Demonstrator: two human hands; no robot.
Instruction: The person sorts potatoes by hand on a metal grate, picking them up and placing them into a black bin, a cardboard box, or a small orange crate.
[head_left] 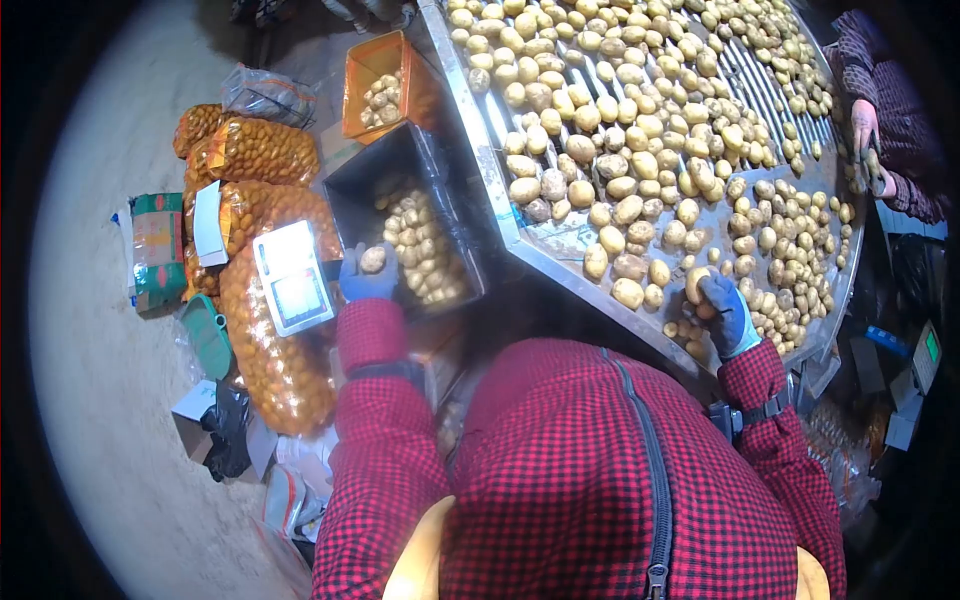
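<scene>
My left hand [366, 282], in a blue glove, holds a potato [373, 260] at the near left edge of a black crate [462, 225]. Inside that crate lies a heap of potatoes [425, 245]. My right hand [730, 315], gloved in blue too, has its fingers curled round a potato [696, 284] at the near edge of the metal sorting table [560, 265]. Another potato [706, 310] shows by its fingers. Many loose potatoes [645, 160] cover the table, with smaller ones [780, 300] heaped right of my right hand.
Left of the crate are full orange net sacks [262, 150] and a white scale [292, 278]. An orange crate [376, 125] with potatoes stands behind the black one. Across the table, at the right, a co-worker's gloved hand [866, 128] reaches to the edge.
</scene>
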